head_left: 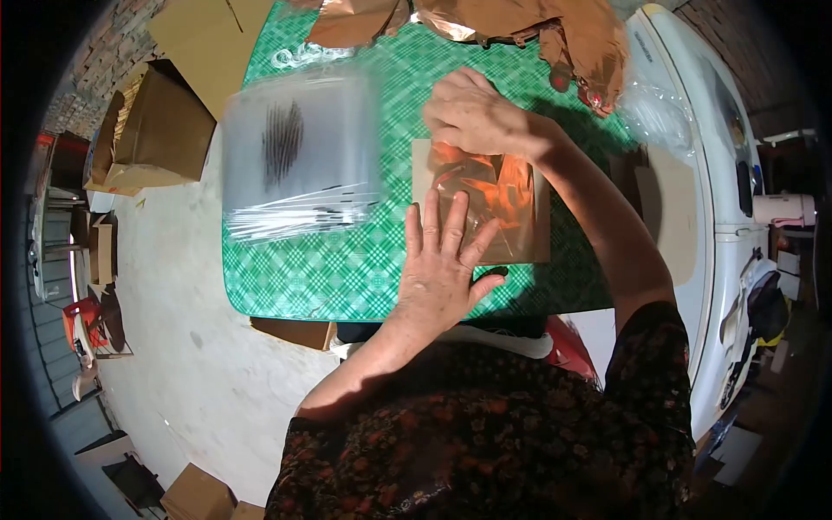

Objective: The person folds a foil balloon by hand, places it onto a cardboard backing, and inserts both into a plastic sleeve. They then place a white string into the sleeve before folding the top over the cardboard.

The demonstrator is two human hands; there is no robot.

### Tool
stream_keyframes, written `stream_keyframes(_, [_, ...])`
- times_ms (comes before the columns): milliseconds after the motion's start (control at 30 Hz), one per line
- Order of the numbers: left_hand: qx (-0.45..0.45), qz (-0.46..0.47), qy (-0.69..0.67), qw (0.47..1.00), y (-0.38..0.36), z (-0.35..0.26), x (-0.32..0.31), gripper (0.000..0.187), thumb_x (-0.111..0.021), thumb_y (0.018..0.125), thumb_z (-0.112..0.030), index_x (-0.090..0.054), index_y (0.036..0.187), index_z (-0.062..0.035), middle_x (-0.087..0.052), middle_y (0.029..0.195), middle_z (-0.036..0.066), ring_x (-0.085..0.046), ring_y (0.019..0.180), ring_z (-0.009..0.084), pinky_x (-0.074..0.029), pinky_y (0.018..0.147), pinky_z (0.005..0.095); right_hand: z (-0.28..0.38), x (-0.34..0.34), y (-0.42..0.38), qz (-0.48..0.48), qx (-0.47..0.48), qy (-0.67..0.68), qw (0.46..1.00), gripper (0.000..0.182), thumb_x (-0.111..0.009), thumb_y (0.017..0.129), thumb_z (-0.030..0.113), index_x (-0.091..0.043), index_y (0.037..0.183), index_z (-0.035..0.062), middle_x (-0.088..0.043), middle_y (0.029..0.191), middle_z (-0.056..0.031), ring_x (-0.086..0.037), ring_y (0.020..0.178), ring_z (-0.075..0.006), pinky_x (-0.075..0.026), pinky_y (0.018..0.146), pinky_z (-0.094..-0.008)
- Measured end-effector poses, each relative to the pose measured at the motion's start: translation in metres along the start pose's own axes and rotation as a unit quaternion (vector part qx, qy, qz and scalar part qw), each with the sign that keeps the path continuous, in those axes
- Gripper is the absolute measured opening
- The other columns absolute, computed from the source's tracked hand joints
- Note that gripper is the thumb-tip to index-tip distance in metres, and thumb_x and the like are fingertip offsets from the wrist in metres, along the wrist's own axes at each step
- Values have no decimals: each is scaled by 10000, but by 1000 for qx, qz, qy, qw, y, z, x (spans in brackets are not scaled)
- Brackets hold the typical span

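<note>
My left hand (pixel 438 276) lies flat with fingers spread, its fingertips on the lower left part of a flat, shiny copper-coloured foil piece (pixel 504 192). Above it, my right hand (pixel 475 114) is closed, knuckles up, at the foil's far edge; what its fingers pinch, if anything, is hidden beneath them. Creases and bright orange reflections run across the foil. Beneath it, a tan, card-like sheet (pixel 420 165) shows at the left. To the left of both hands lies a stack of clear plastic bags (pixel 338 130) with a dark printed patch.
A green checked cloth (pixel 295 282) covers the table. More copper foil (pixel 494 19) lies along its far edge, near a white string bundle (pixel 308 56). Crumpled clear plastic (pixel 654 117) is at the right, beside a white vehicle (pixel 693 78). Cardboard boxes (pixel 165 143) stand at the left.
</note>
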State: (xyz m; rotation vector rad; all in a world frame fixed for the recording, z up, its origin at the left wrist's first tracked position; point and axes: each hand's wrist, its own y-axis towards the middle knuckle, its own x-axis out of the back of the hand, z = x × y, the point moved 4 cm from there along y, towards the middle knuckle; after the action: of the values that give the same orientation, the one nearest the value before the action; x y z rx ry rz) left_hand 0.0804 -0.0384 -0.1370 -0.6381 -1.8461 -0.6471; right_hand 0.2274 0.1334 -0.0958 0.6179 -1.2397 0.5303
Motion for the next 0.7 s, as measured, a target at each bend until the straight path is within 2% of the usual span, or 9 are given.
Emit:
stream_keyframes(33, [1, 6, 3, 1000, 0, 0, 0, 812, -570, 959, -673, -365, 1633, -269, -175, 1710, 260, -133, 1551, 567, -140, 1215, 732, 0, 0, 2, 14, 8, 3, 1000, 93, -637, 941, 195, -668, 960, 110, -612, 1032, -45, -540, 1133, -268, -344, 1132, -477])
stream_keyframes(133, [0, 10, 8, 1000, 0, 0, -1, 815, -542, 969, -686, -345, 1643, -271, -173, 1709, 262, -133, 1550, 568, -136, 1217, 733, -1, 2, 4, -46, 69, 31, 996, 110, -622, 949, 153, -569, 888, 79, -555, 937, -47, -521, 1015, -245, -397, 1028, -404])
stream_keyframes(333, [1, 20, 1, 1000, 0, 1, 1, 825, -554, 961, -687, -342, 1644, -277, -170, 1708, 253, -142, 1542, 576, -146, 1215, 736, -1, 12, 5, 48, 21, 65, 997, 116, -567, 995, 132, -551, 891, 83, -518, 768, -46, -546, 845, -248, -418, 956, -395])
stream_keyframes(433, [2, 17, -2, 1000, 1, 1, 1, 828, -564, 957, -686, -343, 1643, -279, -168, 1710, 241, -145, 1541, 576, -155, 1213, 736, 3, 16, 5, 69, 1, 60, 996, 134, -548, 1014, 151, -553, 895, 89, -534, 759, -41, -552, 801, -238, -421, 922, -396])
stream_keyframes(533, [0, 14, -8, 1000, 0, 2, 0, 828, -574, 952, -684, -350, 1639, -280, -166, 1712, 233, -146, 1541, 576, -158, 1212, 737, -3, 13, 7, 94, -24, 72, 993, 155, -556, 1022, 185, -552, 894, 98, -549, 763, -34, -548, 811, -226, -413, 901, -439])
stream_keyframes(600, [-3, 10, -5, 1000, 0, 1, 1, 824, -580, 950, -683, -359, 1634, -280, -168, 1711, 231, -147, 1541, 575, -160, 1212, 738, 4, 16, 6, 124, -72, 17, 990, 94, -629, 957, 206, -619, 960, 113, -636, 875, -50, -596, 975, -248, -407, 979, -469])
stream_keyframes(633, [-5, 8, -4, 1000, 1, 1, 1, 823, -582, 949, -683, -364, 1632, -280, -170, 1710, 230, -147, 1541, 575, -161, 1212, 738, 7, 18, 6, 137, -97, -11, 986, 118, -665, 925, 217, -653, 992, 120, -679, 932, -58, -620, 1057, -259, -403, 1018, -484])
stream_keyframes(700, [-5, 8, -3, 1000, 0, 1, 0, 817, -585, 948, -682, -375, 1627, -278, -172, 1709, 228, -147, 1541, 574, -162, 1212, 738, 15, 16, 5, -22, -5, -98, 995, 147, -690, 906, 220, -678, 1025, 135, -670, 1026, -54, -590, 1128, -268, -385, 1065, -492])
